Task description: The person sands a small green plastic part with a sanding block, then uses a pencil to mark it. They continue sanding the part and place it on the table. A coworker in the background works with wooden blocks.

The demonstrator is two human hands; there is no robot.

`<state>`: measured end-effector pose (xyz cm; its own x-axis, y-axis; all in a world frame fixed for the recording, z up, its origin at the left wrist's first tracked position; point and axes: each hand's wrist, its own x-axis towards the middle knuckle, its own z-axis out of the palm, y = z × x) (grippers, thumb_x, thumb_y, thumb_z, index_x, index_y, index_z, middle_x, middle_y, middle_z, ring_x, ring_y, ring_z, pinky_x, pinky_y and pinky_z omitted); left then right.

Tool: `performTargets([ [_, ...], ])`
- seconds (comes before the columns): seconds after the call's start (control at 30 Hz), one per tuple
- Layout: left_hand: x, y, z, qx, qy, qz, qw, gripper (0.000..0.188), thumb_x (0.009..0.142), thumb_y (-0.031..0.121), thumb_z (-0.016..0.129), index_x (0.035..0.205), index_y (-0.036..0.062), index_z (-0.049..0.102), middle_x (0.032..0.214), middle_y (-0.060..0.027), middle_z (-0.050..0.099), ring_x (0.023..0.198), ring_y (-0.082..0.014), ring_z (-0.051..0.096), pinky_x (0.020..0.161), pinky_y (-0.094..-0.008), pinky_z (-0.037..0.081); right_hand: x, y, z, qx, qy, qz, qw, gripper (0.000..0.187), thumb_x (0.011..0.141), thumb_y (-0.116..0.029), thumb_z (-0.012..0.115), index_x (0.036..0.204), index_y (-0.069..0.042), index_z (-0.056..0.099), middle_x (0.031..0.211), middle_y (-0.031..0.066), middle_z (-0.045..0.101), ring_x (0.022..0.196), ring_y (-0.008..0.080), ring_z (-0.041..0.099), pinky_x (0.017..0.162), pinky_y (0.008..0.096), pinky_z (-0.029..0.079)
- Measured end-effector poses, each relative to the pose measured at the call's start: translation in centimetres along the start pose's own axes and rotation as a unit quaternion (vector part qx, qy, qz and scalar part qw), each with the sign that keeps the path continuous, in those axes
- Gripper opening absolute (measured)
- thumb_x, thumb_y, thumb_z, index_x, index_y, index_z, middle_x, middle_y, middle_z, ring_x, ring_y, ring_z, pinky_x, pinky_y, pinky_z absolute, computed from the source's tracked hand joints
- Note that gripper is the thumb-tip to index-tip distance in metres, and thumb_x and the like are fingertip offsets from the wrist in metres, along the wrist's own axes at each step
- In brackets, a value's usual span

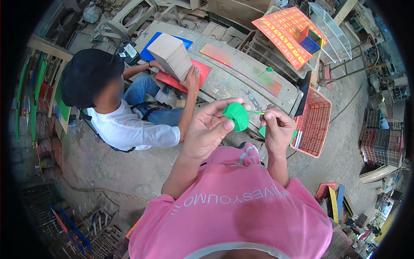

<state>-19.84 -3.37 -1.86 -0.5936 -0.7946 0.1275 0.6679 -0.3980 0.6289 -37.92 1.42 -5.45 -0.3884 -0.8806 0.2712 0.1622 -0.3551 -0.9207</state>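
Just right of the long paint-stained grey workbench (241,82) hangs an orange-red plastic mesh basket (314,125); its inside is mostly in shadow and its contents cannot be made out. In front of the workbench, the left hand (207,129) is raised, fingers curled, pinching a round green painted disc (236,116) between thumb and fingertips. The right hand (278,127), just beside it, is closed around a thin green-tipped stick (255,112) that touches the disc. A second green piece (262,131) under the right hand is largely hidden.
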Motion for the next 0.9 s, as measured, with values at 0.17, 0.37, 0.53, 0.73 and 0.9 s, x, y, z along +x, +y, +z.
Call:
performTargets([
  [0.17,-0.3,0.0,0.1,-0.026,0.005,-0.003,1.000,0.044,0.089,0.006,0.058,0.130,-0.0034,0.044,0.122,-0.0195,0.055,0.112,-0.0208,0.055,0.093,-0.0323,0.046,-0.3,-0.3,0.2,-0.016,0.003,-0.014,1.000,0.007,0.084,0.000,0.063,0.084,0.006,0.066,0.071,0.0085,0.060,0.061,0.0106,0.053,0.056,0.0216,0.040],
  [0.37,-0.5,-0.1,-0.1,0.041,-0.025,0.013,0.999,0.052,0.085,0.001,0.061,0.132,-0.0031,0.040,0.123,-0.0214,0.054,0.112,-0.0222,0.055,0.092,-0.0321,0.048,-0.5,-0.6,0.2,-0.031,0.012,-0.015,0.999,0.006,0.084,0.000,0.064,0.085,0.006,0.066,0.074,0.0094,0.061,0.062,0.0108,0.054,0.057,0.0217,0.041],
  [0.53,-0.8,-0.2,-0.2,0.070,-0.005,0.061,0.996,0.056,0.084,-0.002,0.062,0.135,-0.0026,0.037,0.123,-0.0222,0.054,0.112,-0.0220,0.055,0.090,-0.0314,0.049,-0.6,0.1,0.4,-0.028,0.015,0.013,0.999,0.006,0.083,0.000,0.065,0.084,0.006,0.067,0.076,0.0099,0.063,0.064,0.0108,0.056,0.058,0.0217,0.043],
  [0.73,-0.4,-1.9,-1.1,0.207,0.119,0.191,0.952,0.050,0.093,0.008,0.053,0.137,-0.0026,0.034,0.120,-0.0213,0.055,0.097,-0.0184,0.058,0.080,-0.0301,0.049,-1.2,2.7,1.4,0.005,-0.073,0.126,0.989,0.007,0.083,0.000,0.065,0.088,0.004,0.068,0.080,0.0095,0.066,0.070,0.0118,0.060,0.063,0.0225,0.046],
  [0.9,0.9,-4.5,-2.7,0.335,0.213,0.239,0.886,0.046,0.097,0.015,0.047,0.137,-0.0041,0.034,0.118,-0.0204,0.057,0.082,-0.0152,0.056,0.076,-0.0279,0.047,-1.2,5.0,0.9,0.040,-0.130,0.211,0.968,0.009,0.084,-0.002,0.065,0.089,0.003,0.069,0.082,0.0092,0.067,0.072,0.0102,0.061,0.064,0.0221,0.047],
])
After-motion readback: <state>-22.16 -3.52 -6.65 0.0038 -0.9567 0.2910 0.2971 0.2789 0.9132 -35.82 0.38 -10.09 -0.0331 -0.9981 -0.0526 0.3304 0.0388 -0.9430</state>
